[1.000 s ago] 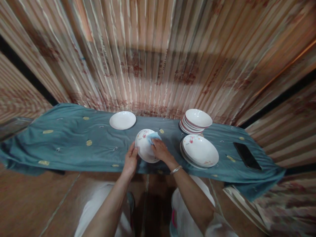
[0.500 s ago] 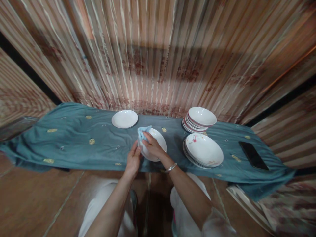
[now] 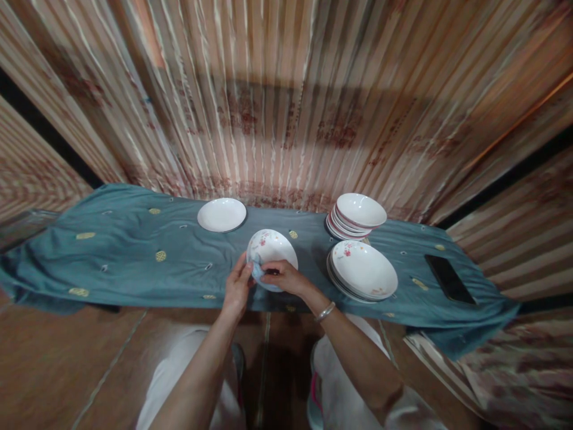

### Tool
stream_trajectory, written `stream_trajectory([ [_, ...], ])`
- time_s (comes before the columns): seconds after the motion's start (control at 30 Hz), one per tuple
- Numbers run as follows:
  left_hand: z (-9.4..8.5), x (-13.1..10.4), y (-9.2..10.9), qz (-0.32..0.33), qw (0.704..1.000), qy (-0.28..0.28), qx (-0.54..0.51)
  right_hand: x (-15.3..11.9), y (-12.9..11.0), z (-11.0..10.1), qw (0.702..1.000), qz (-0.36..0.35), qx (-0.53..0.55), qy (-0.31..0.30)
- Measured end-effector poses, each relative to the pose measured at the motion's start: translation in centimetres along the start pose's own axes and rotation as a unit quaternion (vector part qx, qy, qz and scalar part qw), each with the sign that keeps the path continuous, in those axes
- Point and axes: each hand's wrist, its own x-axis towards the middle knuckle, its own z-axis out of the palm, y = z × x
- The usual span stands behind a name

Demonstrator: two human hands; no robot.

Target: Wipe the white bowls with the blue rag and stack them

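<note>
A white plate with small pink flowers [image 3: 278,246] is in front of me, over the middle of the cloth-covered table. My left hand [image 3: 237,286] grips its left rim, thumb on the upper side. In my right hand [image 3: 285,277] is a light blue cloth [image 3: 256,272], pressed against the plate's lower left inner surface. Part of the cloth is hidden under the fingers. A silver bangle [image 3: 326,312] circles my right wrist.
One white plate [image 3: 222,215] lies at the back left. On the right stand a stack of bowls [image 3: 360,210] and, nearer me, a stack of flowered plates [image 3: 364,270]. A black phone [image 3: 449,279] rests farther right on the green tablecloth [image 3: 134,257]. A pleated curtain [image 3: 268,119] hangs behind.
My right hand has moved the cloth from the plate's upper left rim down to its lower left, uncovering the pink flowers. My left hand keeps its hold on the rim.
</note>
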Motion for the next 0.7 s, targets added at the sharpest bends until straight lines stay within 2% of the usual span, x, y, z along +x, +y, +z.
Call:
stream_trajectory([
  [0.2,0.3,-0.1,0.2,0.012,1.0,-0.002,0.002,-1.4,0.6,-2.5,0.986,0.033,-0.154,-0.053],
  [0.43,0.4,-0.3,0.2,0.025,1.0,-0.01,0.014,-1.9,0.2,-3.8,0.937,0.087,-0.337,-0.014],
  [0.7,0.3,-0.3,0.2,0.032,0.999,-0.019,0.032,-1.5,0.3,-4.2,0.897,0.097,-0.428,0.051],
])
